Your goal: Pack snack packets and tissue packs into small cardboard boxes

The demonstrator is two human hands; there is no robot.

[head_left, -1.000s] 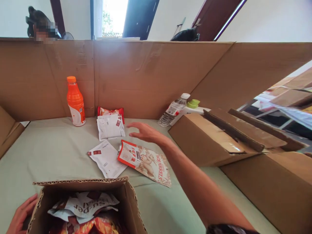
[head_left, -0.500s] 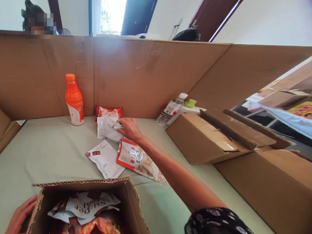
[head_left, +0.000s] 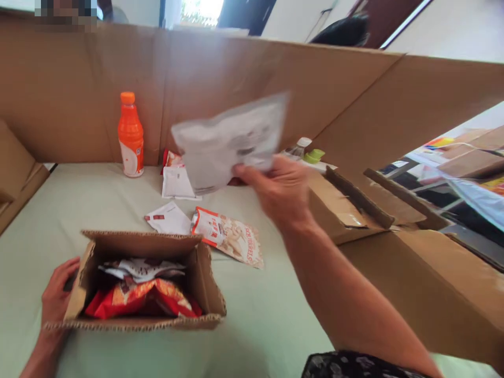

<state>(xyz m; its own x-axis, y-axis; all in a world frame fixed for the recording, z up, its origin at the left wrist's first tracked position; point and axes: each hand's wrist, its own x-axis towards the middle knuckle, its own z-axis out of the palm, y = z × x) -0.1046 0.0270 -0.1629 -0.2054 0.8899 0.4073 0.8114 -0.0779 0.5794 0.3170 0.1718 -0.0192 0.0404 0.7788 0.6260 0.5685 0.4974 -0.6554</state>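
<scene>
A flat white plastic pouch (head_left: 214, 149) was in midair above pale green cloth (head_left: 98, 202).
The right hand (head_left: 283, 191) clamped its fingers (head_left: 248, 173) on one edge, seemingly apt for something light, pliable; the left hand's (head_left: 58, 291) grip was unclear.

We list: pale wall (head_left: 468, 31), plain, upper right; bright opening (head_left: 200, 11), daylit, top centre; dark blue panel (head_left: 244, 16), upright beside it; reddish-brown frame (head_left: 388, 21), slanting, bright-edged; cardboard screen (head_left: 252, 68), creased, standing behind pale green cloth (head_left: 268, 320), spread flat. We note hazy glare on the screen's upper part.
</scene>
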